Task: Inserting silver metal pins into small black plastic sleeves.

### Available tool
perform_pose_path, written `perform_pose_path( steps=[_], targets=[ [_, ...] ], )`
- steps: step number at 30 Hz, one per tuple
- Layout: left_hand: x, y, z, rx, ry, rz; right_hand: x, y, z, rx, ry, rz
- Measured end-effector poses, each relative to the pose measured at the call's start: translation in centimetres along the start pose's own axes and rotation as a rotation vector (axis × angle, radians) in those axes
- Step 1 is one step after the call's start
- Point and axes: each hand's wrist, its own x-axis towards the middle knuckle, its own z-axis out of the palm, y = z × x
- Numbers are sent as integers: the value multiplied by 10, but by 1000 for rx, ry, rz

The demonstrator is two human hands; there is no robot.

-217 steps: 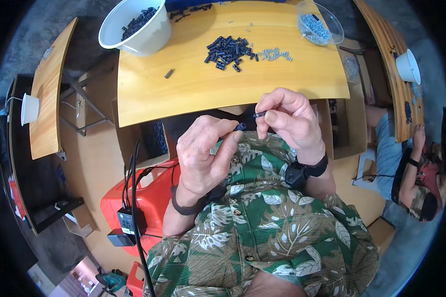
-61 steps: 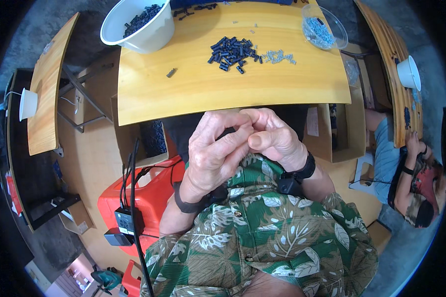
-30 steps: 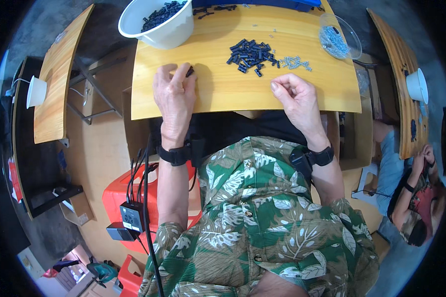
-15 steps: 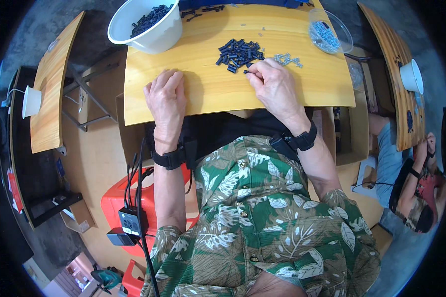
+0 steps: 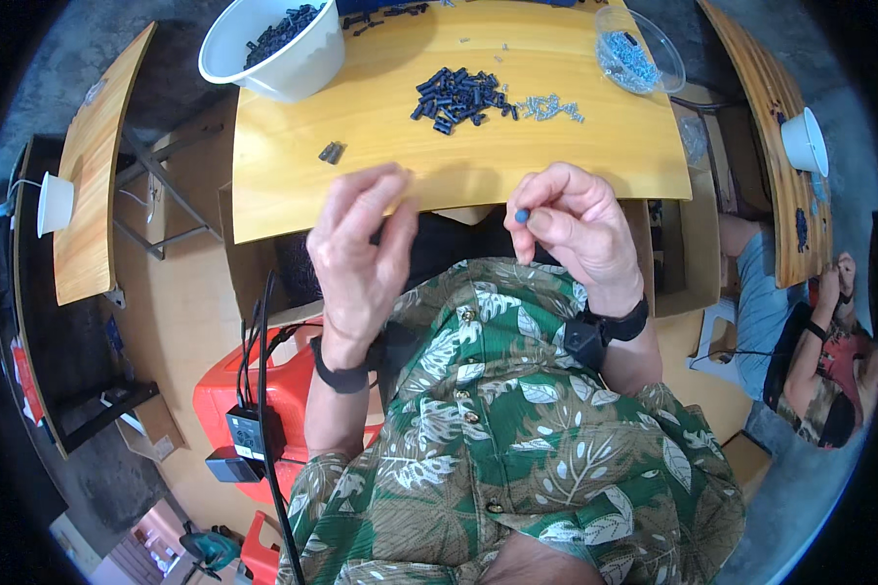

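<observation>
**Pinching a dark part (image 5: 523, 215) in the right hand (image 5: 580, 224), with the left hand (image 5: 363, 253) slack**

Takes clock positions from the middle of the view. Holds the dark part at two o'clock, grasped between thumb and fingers of the right hand, with only a small rounded blue-black end showing. Places this grip, as seen, across the near edge of the table (image 5: 644, 146); cannot tell its height above or in front of that edge.

Shows the left hand at ten o'clock, with fingers parted, lightly curled and blurred at the tips. Records a released grip here, well apart from the right hand. Wears a black strap on each wrist.

Finds two loose dark pieces (image 5: 332, 153) at eleven o'clock, lying close together on the table near the left fingertips. Finds a pile of dark parts (image 5: 456, 97) at twelve o'clock, with small silvery pieces (image 5: 552, 108) scattered just beside its three o'clock side. Notes a white tub (image 5: 307, 73) of dark parts farther out at eleven, and a clear bowl (image 5: 665, 58) of bluish-silver pieces farther out at one.

Records a red plastic stool (image 5: 226, 385) at eight o'clock. Notes at three o'clock a second person (image 5: 844, 361), near a second table (image 5: 795, 261) bearing a white bowl (image 5: 805, 143).
</observation>
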Motion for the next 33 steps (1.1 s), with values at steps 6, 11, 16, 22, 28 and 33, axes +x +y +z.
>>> perform_pose_path(
  steps=[6,11,16,22,28,33],
  targets=[
    [-8,31,-4,-321,-177,124,-10,-7,25,-309,73,-108],
    [-15,34,2,-236,-192,157,-12,-17,35,-667,15,-214],
    [-15,36,1,-257,-198,118,-14,-18,43,-737,42,-248],
    [-16,27,2,-539,-244,-28,-12,-18,39,-678,39,-287],
    [-15,22,6,-604,-341,-61,-4,-19,35,-915,-81,-383],
    [-19,25,7,-585,-252,-109,-4,-16,39,-865,10,-336]
  ],
)
